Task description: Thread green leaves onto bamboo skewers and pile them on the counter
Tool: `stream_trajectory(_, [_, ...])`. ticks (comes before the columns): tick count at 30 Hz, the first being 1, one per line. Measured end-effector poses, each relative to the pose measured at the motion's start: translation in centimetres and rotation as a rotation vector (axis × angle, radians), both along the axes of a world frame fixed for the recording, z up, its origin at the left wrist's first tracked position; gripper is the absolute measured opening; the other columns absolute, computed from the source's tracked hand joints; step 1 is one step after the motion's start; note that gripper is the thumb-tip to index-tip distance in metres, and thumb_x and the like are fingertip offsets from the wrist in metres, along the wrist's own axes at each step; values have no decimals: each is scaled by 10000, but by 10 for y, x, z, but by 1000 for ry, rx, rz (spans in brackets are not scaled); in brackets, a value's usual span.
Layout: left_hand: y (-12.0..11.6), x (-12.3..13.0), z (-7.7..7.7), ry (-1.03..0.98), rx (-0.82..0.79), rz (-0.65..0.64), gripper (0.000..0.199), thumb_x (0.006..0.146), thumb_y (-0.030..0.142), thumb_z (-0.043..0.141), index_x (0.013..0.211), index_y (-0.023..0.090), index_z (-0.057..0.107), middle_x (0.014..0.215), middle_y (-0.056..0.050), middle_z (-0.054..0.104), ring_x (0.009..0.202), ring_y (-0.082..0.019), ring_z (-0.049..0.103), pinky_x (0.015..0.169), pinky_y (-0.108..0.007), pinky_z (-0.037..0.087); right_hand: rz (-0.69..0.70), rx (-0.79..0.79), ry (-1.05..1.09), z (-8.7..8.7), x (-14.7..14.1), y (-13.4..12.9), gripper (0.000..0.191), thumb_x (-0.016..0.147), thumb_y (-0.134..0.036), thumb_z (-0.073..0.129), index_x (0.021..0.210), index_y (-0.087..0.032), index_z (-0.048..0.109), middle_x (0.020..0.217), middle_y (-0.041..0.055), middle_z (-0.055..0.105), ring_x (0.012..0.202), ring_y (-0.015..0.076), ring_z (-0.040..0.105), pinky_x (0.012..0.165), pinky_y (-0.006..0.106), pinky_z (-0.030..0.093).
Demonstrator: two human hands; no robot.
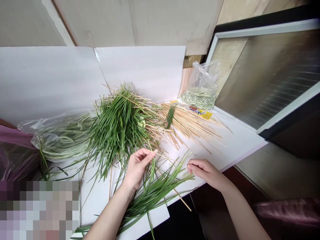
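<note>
A thin wooden skewer runs between both hands above the white table. My left hand pinches its left end between thumb and fingers, with some green blades hanging just below. At the skewer's other end, my right hand has its fingertips closed on it. Loose long green leaves lie under and between the hands, at the table's near edge. Behind my left hand rises a big heap of green leaves with skewers on top. To its right, many bare skewers are spread, with a small green bundle on them.
A clear bag of long pale-green stalks lies at the left. Another clear bag with pale pieces stands at the back right, beside a framed glass panel. White boards line the back.
</note>
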State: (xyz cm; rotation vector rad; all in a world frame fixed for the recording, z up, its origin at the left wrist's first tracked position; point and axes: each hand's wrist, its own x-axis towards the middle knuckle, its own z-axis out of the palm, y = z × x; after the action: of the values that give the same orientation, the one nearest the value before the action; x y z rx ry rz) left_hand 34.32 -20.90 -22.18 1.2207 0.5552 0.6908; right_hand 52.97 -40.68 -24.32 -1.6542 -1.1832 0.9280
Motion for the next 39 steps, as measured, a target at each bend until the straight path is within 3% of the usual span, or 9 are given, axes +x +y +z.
stream_trajectory(9, [3, 0, 1, -102, 7, 95, 171, 713, 284, 838, 736, 162, 720, 752, 4, 653, 717, -94, 542, 727, -193, 429, -11, 26, 74, -2, -3, 1, 357, 1018, -441, 467, 777, -190, 549, 629, -55, 268, 585, 133, 245, 543, 275, 190])
stream_trajectory(15, [5, -1, -2, -52, 9, 75, 172, 692, 285, 850, 705, 162, 732, 708, 0, 669, 663, -94, 539, 686, -200, 430, -9, 18, 66, -1, -6, 4, 364, 1016, -449, 466, 772, -192, 550, 620, -57, 264, 571, 130, 236, 535, 275, 175])
stream_trajectory(20, [-8, 3, -4, 30, 42, -45, 212, 651, 310, 871, 694, 149, 740, 708, -33, 693, 668, -135, 590, 687, -249, 457, 24, 45, 116, -3, -14, 9, 376, 1007, -466, 479, 775, -182, 561, 624, -54, 291, 566, 125, 255, 530, 268, 185])
stream_trajectory(25, [-19, 6, -2, 117, 164, -194, 215, 706, 342, 827, 692, 140, 752, 697, -36, 646, 655, -142, 570, 633, -245, 427, 21, 53, 11, -1, -18, 10, 372, 1016, -424, 469, 768, -174, 586, 632, -43, 357, 577, 125, 290, 542, 269, 207])
stream_trajectory(36, [-20, 5, -2, 130, 233, -265, 220, 754, 348, 789, 678, 149, 733, 683, -34, 602, 663, -156, 542, 627, -247, 412, 18, 59, -23, 4, -26, 13, 360, 1016, -403, 468, 757, -180, 584, 604, -51, 320, 556, 120, 276, 533, 273, 196])
stream_trajectory(39, [-21, 3, 0, 150, 234, -338, 180, 788, 332, 754, 764, 155, 728, 708, -38, 629, 663, -157, 555, 630, -248, 414, 21, 63, -8, 5, -23, 11, 357, 1007, -413, 484, 763, -179, 597, 616, -45, 342, 570, 123, 295, 538, 271, 206])
